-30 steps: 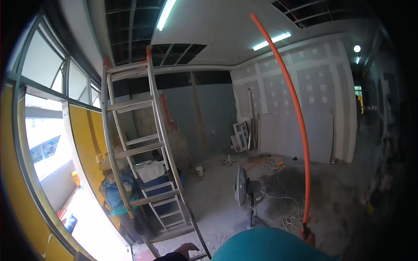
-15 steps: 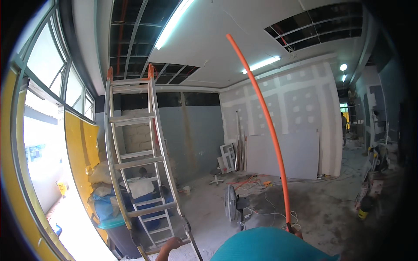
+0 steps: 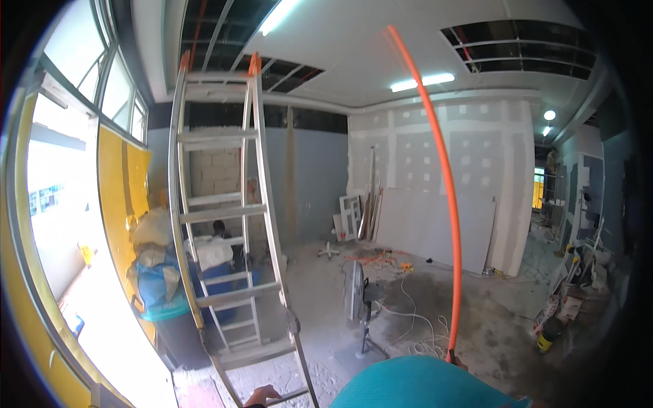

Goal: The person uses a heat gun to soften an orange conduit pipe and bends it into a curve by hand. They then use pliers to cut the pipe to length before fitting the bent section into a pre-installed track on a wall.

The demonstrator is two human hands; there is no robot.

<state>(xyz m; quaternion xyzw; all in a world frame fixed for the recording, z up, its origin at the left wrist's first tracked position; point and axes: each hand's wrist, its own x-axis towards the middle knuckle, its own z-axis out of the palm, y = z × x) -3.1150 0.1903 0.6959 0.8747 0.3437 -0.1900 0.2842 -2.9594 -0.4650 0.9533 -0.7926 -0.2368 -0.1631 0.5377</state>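
An aluminium ladder (image 3: pixel 235 292) with orange tips stands open at the left. My left hand (image 3: pixel 263 394) is closed at one of its low rungs, at the bottom edge of the view. A long orange tube (image 3: pixel 450 204) rises in a gentle curve on the right. Its lower end is in my right hand (image 3: pixel 460 364), which is closed and mostly hidden behind the teal cloth (image 3: pixel 408 381) of my top. A dark piece shows at the tube's lower end.
A pedestal fan (image 3: pixel 357 292) stands ahead, white cable (image 3: pixel 422 316) trailing beside it. Left of the ladder are a lidded bin (image 3: pixel 170 333) and piled bags. Boards (image 3: pixel 435 228) lean on the far wall. Tools and debris (image 3: pixel 571 292) line the right side.
My view has tilted down, so the ladder and fan sit higher in it. My left hand has moved to a lower rung. The orange tube stays in my right hand.
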